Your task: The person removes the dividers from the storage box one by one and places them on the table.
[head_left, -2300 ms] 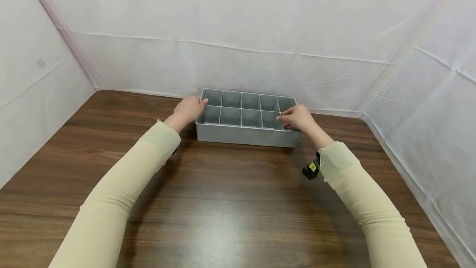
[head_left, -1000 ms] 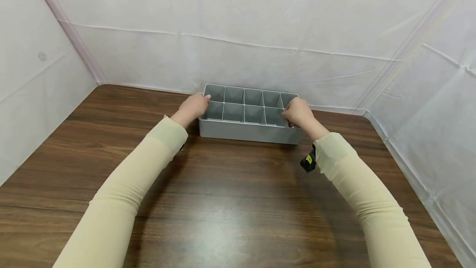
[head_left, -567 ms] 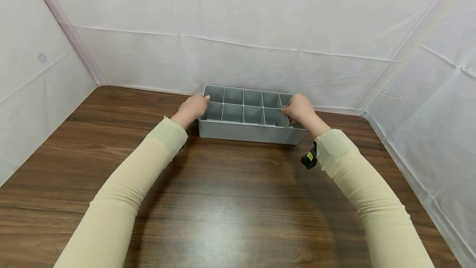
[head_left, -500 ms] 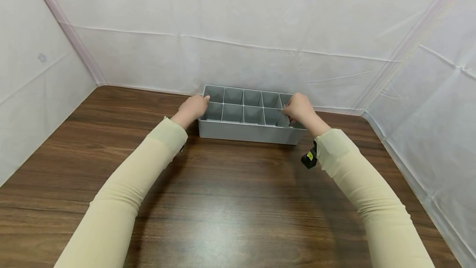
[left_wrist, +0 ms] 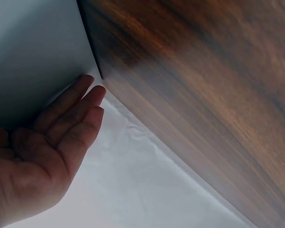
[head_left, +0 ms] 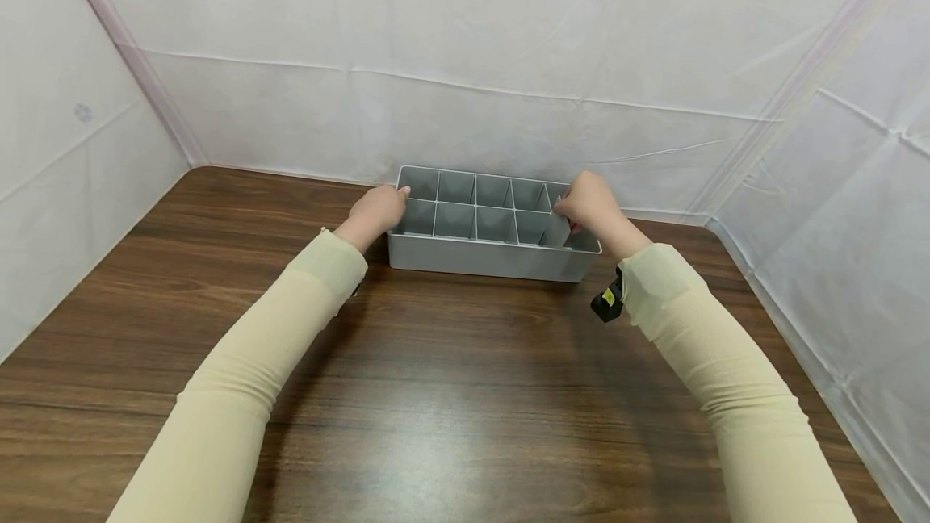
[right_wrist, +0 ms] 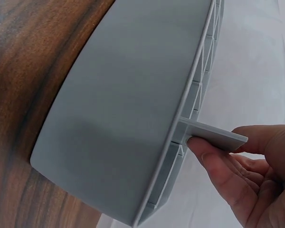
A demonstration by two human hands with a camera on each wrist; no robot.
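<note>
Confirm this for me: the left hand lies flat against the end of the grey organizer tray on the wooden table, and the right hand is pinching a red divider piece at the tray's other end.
Not quite: the divider piece is grey, like the organizer tray, not red; the right wrist view shows this. The rest holds: the left hand lies flat against the tray's end on the wooden table, and the right hand pinches the divider at the other end.

I see a matt grey plastic tray (head_left: 487,258) with a smooth divider (right_wrist: 213,135) of the same plastic, on a wood-grain table (head_left: 436,394) with a soft sheen. Creased white sheeting (head_left: 465,63) fills the upper frame; sleeves (head_left: 240,378) look like soft cloth.
</note>
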